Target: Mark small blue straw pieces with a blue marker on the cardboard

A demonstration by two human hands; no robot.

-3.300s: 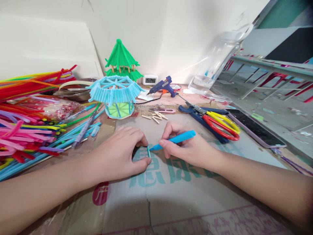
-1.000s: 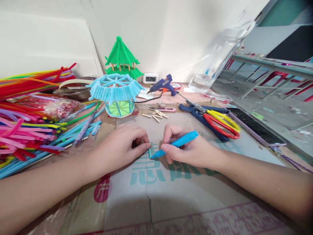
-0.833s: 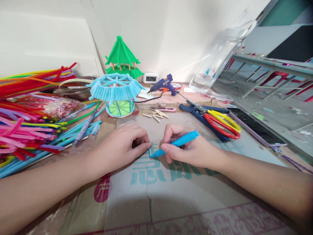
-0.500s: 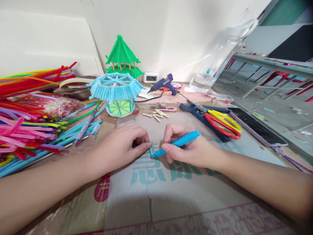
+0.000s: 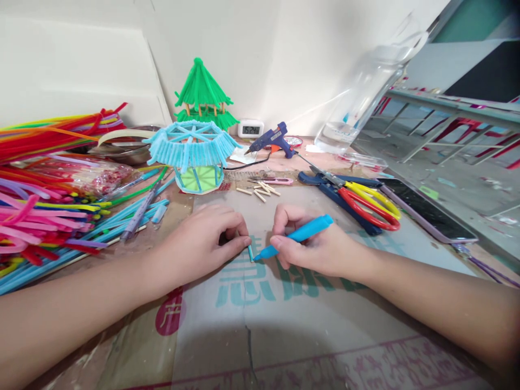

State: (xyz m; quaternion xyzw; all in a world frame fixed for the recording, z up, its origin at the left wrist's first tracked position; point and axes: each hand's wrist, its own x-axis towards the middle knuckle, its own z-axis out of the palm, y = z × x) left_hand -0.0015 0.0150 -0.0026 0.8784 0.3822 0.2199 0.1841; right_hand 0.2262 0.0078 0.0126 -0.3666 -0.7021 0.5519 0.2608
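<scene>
Between thumb and fingertips, my left hand (image 5: 217, 235) pinches the far end of a short wooden stick (image 5: 251, 253), whose visible side is coloured blue. My right hand (image 5: 309, 244) grips a blue marker (image 5: 303, 234) like a pen, its tip at the near end of the stick. Several plain short sticks (image 5: 263, 190) lie loose beyond my hands. Behind my left hand stands a small pavilion model (image 5: 193, 154) with a light blue pipe-cleaner roof, and a green-roofed model (image 5: 203, 95) is farther back.
Pipe cleaners (image 5: 36, 211) in many colours pile up at left. A glue gun (image 5: 270, 138), a small digital clock (image 5: 251, 128) and a clear plastic jug (image 5: 357, 103) stand at the back. Scissors (image 5: 369, 206), blue-handled pliers (image 5: 353, 211) and a phone (image 5: 428, 208) lie at right.
The marker and my right hand have shifted very slightly, the tip moving a little to the right along the stick's near end. My left hand keeps its place.
</scene>
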